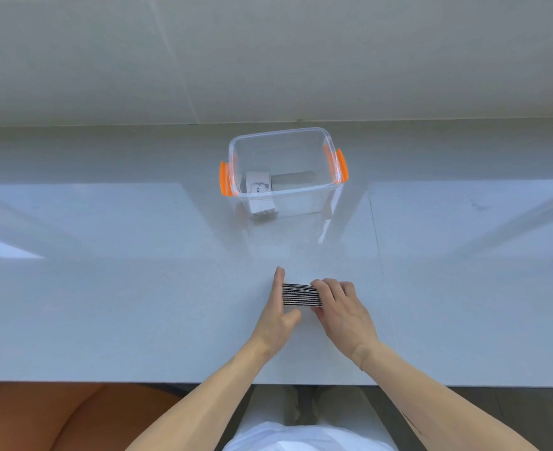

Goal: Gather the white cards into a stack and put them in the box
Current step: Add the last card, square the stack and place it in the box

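A stack of cards (297,294) stands on its edge on the pale counter, its dark and white layered side facing me. My right hand (341,312) curls over the stack's right end and grips it. My left hand (280,309) is flat, with straight fingers pressed against the stack's left end. A clear plastic box (330,190) with orange side clips stands farther back, lid off. Inside it a white card (258,183) leans at the front left, beside a grey flat piece (293,180).
The glossy counter (122,288) stretches wide on both sides and meets a pale wall (268,60) behind the box. Its front edge runs just under my forearms. A brown seat (57,418) shows below at the left.
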